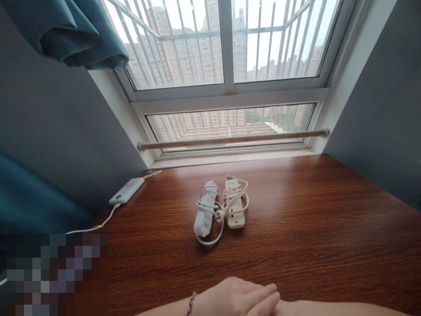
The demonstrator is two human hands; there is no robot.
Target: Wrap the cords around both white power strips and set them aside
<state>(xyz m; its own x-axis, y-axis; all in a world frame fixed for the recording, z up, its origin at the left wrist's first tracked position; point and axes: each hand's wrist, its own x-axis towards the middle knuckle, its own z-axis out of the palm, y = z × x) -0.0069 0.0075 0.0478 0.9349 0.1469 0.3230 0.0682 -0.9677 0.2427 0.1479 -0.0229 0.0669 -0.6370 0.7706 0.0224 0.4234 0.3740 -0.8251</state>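
The left hand point(235, 296) overlaps the right forearm point(329, 309); I cannot tell what the fingers point(261, 296) hold. Farther, a white oblong power strip point(203, 220) and a cream one point(236, 222) lie on the brown wooden surface point(312, 237).

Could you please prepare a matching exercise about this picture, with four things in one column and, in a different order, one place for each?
Things:
1. White plastic cord-wrapped power strip
2. Cream plastic cord-wrapped power strip
3. Flat white rectangular device
4. Dark chain bracelet

Places:
A. Near the left edge of the reddish-brown wooden table, a white cable attached
B. Right of the other strip
C. Around the wrist of the left hand
D. Left of the other strip

Pairs: 1-D, 2-B, 3-A, 4-C
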